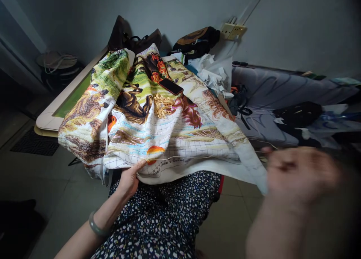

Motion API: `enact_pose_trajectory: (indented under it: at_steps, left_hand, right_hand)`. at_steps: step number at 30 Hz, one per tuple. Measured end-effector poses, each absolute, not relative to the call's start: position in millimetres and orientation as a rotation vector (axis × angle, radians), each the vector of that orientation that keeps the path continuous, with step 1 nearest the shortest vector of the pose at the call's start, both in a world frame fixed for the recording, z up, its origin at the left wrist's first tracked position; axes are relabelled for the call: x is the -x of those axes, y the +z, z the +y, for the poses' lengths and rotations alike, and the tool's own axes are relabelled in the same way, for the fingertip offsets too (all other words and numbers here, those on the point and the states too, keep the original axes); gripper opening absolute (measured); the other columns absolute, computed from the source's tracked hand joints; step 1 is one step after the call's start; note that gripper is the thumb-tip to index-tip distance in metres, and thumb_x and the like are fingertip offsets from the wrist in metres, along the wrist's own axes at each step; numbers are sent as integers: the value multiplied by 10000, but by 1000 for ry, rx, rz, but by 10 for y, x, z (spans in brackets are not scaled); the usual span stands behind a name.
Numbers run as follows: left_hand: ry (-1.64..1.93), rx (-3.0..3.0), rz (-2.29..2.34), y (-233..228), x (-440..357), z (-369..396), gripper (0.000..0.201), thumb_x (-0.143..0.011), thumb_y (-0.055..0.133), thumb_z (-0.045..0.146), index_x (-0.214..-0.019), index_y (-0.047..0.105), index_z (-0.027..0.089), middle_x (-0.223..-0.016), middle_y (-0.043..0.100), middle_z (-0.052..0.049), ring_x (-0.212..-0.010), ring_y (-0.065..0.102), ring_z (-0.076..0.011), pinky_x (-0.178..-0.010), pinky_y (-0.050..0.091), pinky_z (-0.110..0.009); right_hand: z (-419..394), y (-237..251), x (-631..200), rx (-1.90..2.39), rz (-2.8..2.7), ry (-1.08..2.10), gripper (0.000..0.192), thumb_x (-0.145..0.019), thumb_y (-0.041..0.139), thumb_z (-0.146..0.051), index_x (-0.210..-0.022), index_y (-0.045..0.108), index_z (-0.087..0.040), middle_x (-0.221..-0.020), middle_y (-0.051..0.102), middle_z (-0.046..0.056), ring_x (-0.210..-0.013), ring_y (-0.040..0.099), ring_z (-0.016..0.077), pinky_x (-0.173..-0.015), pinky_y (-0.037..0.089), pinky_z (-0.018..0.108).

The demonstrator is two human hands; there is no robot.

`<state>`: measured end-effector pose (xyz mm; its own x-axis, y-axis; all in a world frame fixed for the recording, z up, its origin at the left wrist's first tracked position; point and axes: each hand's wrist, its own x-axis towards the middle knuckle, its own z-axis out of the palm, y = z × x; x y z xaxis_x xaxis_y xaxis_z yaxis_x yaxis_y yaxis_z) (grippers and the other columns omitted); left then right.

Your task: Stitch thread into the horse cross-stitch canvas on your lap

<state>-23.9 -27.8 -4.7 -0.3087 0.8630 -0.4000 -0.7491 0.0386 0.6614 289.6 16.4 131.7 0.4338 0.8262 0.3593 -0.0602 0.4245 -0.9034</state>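
- Pinching the near edge of a large cross-stitch cloth [158, 138], the left hand [130, 180] has its thumb on top of the fabric and its fingers tucked beneath; a green bangle [96, 226] sits on that wrist.
- A pale thread [197, 157] runs from the cloth's near edge rightward toward the right hand [299, 172], which is raised beside the cloth's right corner and is too blurred to tell whether its fingers are closed on the thread or a needle.
- The cloth drapes from the surface [49, 118] down over the person's lap, which is covered by a dark flowered skirt [166, 210]. Its far part shows stitched horses in browns and greens; its near part is bare white grid.
- To do this stitch well, I judge the left hand should keep the fabric taut and flat at the edge while the thread is drawn through evenly, without snagging on the folds.
- A dark phone [170, 86] lies on the cloth's upper folds.
- Beyond it are dark bags [132, 41], a heap of white scraps [214, 73], and grey fabric [282, 90] spread to the right.
- A wall socket [233, 30] is mounted behind, and grey floor tiles [42, 176] show below.
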Motion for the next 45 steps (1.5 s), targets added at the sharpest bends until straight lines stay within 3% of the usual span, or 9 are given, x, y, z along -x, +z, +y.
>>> enact_pose_trajectory:
  at_steps: [2, 5, 7, 13, 21, 31, 36, 40, 45]
  left_hand:
    - [1592, -171, 983, -34, 245, -283, 630, -583, 820, 120, -1189, 652, 166, -1113, 712, -95, -1109, 624, -273, -1037, 432, -400]
    - [1566, -178, 980, -20, 256, -292, 607, -584, 819, 135, -1170, 663, 145, -1079, 722, -105, -1077, 639, -276, -1023, 439, -404]
    - [1536, -176, 996, -15, 261, -297, 575, -574, 824, 151, -1130, 681, 125, -1030, 734, -109, -1036, 655, -273, -1004, 450, -403]
    - [1485, -134, 1056, -11, 264, -306, 427, -556, 828, 170, -963, 731, 85, -904, 751, -104, -866, 688, -229, -924, 488, -360]
    - [1544, -142, 1047, 24, 240, -284, 531, -526, 826, 136, -1045, 715, 116, -941, 749, -86, -882, 686, -224, -918, 485, -352]
    - [1553, -162, 1059, 12, 227, -278, 520, -532, 824, 137, -1039, 710, 110, -902, 750, -80, -869, 689, -228, -956, 470, -381]
    - [1600, -166, 1057, -17, 214, -287, 533, -525, 831, 129, -1043, 708, 126, -907, 746, -65, -904, 683, -228, -949, 469, -360]
    - [1566, -165, 1045, -34, 219, -285, 482, -567, 833, 180, -1028, 709, 119, -834, 735, -50, -814, 679, -193, -891, 486, -335]
    - [1572, -158, 1065, 5, 215, -229, 490, -584, 827, 177, -1054, 695, 139, -906, 734, -55, -876, 673, -189, -911, 477, -330]
  right_hand:
    - [243, 893, -2342, 964, -982, 911, 243, -762, 727, -295, -662, 519, -221, -463, 402, -84, -370, 377, 59, -379, 381, 197]
    - [120, 436, -1611, 1044, -1135, 1363, 134, -831, 625, -327, -858, 553, -217, -508, 484, -84, -374, 418, 67, -369, 376, 179]
    - [-17, 292, -1285, 1105, -1326, 1476, 147, -861, 564, -323, -912, 596, -189, -540, 531, -58, -399, 457, 70, -379, 377, 170]
    - [-135, 263, -967, 1218, -1684, 1186, 232, -852, 514, -237, -902, 723, -149, -548, 596, -1, -424, 496, 84, -408, 388, 175]
    - [-127, 292, -932, 1258, -1755, 1048, 256, -821, 497, -170, -889, 741, -138, -627, 679, 36, -520, 595, 129, -449, 418, 190]
    - [-116, 289, -889, 1336, -1796, 938, 239, -799, 510, -132, -847, 744, -150, -667, 714, 38, -536, 603, 138, -528, 443, 216]
    - [-140, 264, -839, 1398, -1761, 973, 199, -797, 507, -141, -810, 705, -158, -616, 684, 31, -494, 576, 131, -478, 418, 206]
    - [-158, 216, -820, 1381, -1621, 1209, 142, -840, 484, -221, -826, 615, -168, -528, 600, -19, -364, 497, 99, -394, 382, 188]
    - [-152, 111, -829, 1288, -1415, 1351, 130, -802, 556, -281, -755, 588, -164, -637, 618, 3, -481, 573, 111, -457, 457, 193]
